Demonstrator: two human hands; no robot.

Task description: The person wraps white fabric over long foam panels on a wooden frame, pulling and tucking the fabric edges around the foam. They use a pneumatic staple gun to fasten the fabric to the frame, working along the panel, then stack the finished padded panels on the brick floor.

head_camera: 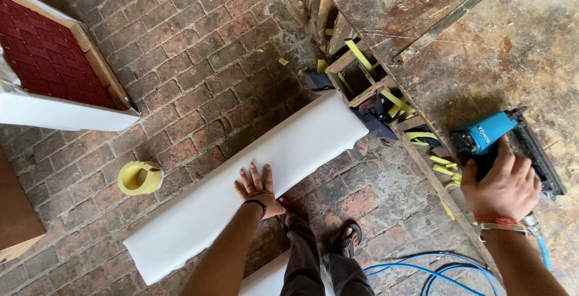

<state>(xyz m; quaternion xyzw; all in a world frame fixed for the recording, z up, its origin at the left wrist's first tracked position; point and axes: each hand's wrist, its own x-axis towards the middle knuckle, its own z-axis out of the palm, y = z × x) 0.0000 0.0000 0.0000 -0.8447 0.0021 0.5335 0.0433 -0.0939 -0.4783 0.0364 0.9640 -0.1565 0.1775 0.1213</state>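
Diagonally across the brick floor lies the white padded panel, left hand spread flat on its middle; right hand grips the blue staple gun on the bench, well apart to the right.

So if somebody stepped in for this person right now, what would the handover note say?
Left hand: flat, palm down, on the long white padded panel, which lies slantwise on the brick floor.
Right hand: closed around the blue air stapler resting on the worn workbench; its blue hose loops on the floor.
Nearby: yellow tape roll left of the panel; a red quilted panel in a wooden frame at upper left.
Done: panel wrapped in white. Stapler not yet at the panel.
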